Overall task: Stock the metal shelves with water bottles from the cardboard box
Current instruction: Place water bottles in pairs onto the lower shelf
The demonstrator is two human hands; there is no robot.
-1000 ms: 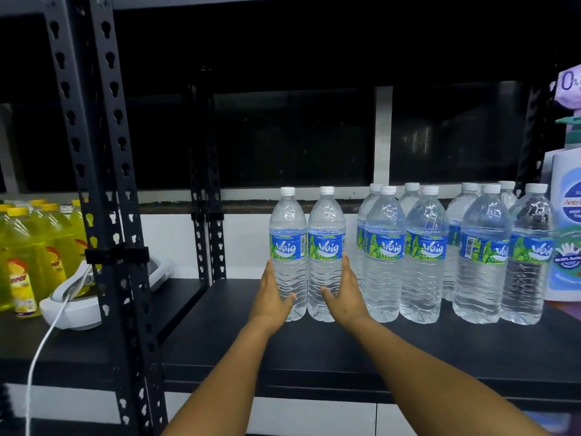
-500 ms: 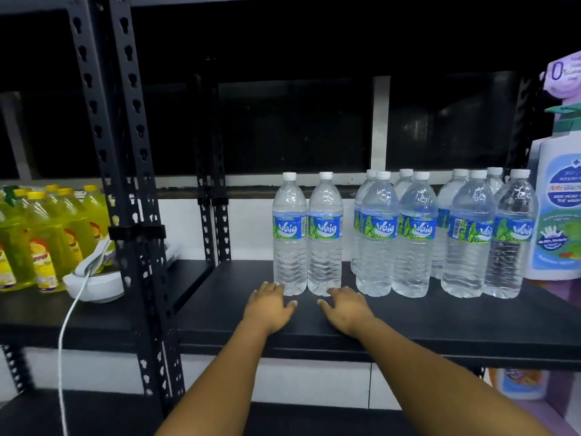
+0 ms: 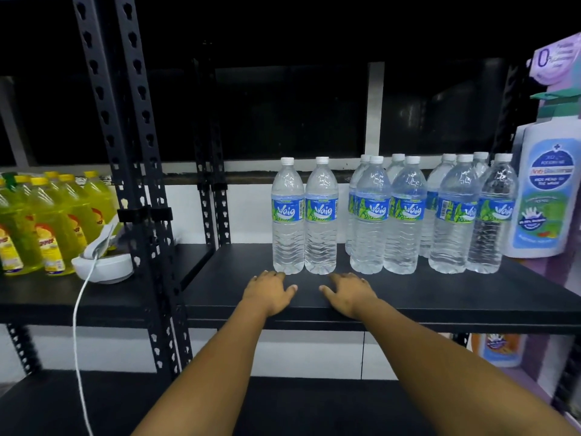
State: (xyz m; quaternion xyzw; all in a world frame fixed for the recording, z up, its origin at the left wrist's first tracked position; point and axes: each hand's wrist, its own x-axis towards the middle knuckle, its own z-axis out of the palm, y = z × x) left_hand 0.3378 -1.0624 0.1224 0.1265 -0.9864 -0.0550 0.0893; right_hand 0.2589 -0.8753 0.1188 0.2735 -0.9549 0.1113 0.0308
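Note:
Two clear water bottles with blue-green labels and white caps stand side by side upright on the black metal shelf. To their right stands a group of several more such bottles. My left hand lies flat on the shelf just in front of the left bottle, fingers spread, holding nothing. My right hand rests likewise in front of the right bottle, empty. Neither hand touches a bottle. The cardboard box is not in view.
A black perforated upright post divides the shelving. Left of it stand yellow detergent bottles and a white device with a hanging white cable. A large white hand-wash bottle stands at the far right. A lower shelf lies below.
Both hands have let go of the two bottles, dropped down and drawn back onto the shelf surface. The bottles stay standing where they were set.

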